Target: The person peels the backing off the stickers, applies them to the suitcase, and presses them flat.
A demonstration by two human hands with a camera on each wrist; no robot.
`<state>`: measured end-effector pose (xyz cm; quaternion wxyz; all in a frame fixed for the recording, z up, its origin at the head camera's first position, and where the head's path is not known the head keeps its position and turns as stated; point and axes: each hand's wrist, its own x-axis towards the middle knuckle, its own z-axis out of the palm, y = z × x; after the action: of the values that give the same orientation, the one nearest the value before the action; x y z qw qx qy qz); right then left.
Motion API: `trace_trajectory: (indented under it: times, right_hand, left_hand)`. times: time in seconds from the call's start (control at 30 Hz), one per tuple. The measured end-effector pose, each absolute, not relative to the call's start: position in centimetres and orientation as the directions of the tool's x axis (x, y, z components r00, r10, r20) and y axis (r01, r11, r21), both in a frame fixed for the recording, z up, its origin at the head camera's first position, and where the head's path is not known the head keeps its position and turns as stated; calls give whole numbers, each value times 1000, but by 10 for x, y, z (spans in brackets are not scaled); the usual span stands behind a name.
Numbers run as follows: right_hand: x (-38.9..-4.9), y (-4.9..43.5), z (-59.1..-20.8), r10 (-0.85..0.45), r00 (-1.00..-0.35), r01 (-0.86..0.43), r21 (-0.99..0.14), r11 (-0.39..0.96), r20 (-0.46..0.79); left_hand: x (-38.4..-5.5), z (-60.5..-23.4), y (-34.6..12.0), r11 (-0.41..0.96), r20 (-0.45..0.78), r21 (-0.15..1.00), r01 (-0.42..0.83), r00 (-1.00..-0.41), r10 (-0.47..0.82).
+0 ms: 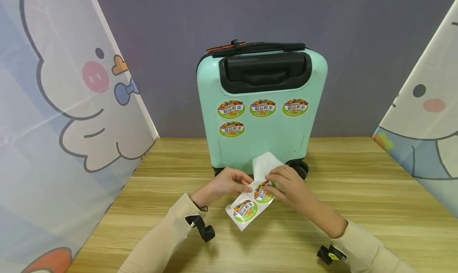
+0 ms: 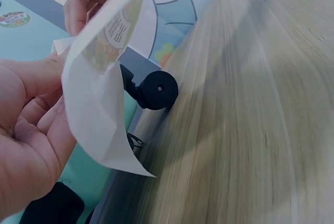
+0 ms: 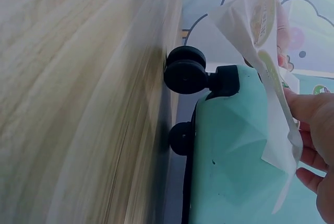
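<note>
A white sheet of oval fruit stickers [image 1: 265,166] is held off the table, tilted, with two stickers showing on its lower part. My left hand [image 1: 229,181] pinches its left edge between thumb and fingers. My right hand [image 1: 294,185] grips the right edge, the thumb over the upper sticker [image 1: 263,192]. In the right wrist view the backing paper [image 3: 279,130] bends near the right fingers. Behind the sheet stands a mint-green suitcase [image 1: 264,140]. Three matching stickers form a row on its face, and another sticker [image 1: 231,129] sits below the left one.
The suitcase stands upright on black wheels [image 1: 299,169] on a wooden table [image 1: 358,193]. Its black handle recess [image 1: 265,72] is near the top. A grey wall [image 1: 171,66] rises behind, with cartoon-printed panels [image 1: 82,106] at both sides.
</note>
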<state>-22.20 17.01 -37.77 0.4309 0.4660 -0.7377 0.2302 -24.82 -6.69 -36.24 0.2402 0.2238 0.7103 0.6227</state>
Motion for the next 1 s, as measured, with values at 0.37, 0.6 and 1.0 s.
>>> trace_trajectory:
  times: [0.37, 0.6, 1.0]
  right_hand:
    - [-222, 167, -375, -465, -186, -887, 56, 459, 865]
    - [-221, 169, -376, -502, -184, -876, 90, 473, 845]
    - [-215, 169, -376, -543, -243, -837, 110, 537, 804]
  left_hand:
    - [-249, -367, -66, 122, -53, 992, 25, -802, 594]
    - [-249, -370, -67, 129, -76, 992, 0, -807, 585]
    - [-252, -376, -67, 134, -66, 991, 13, -825, 562]
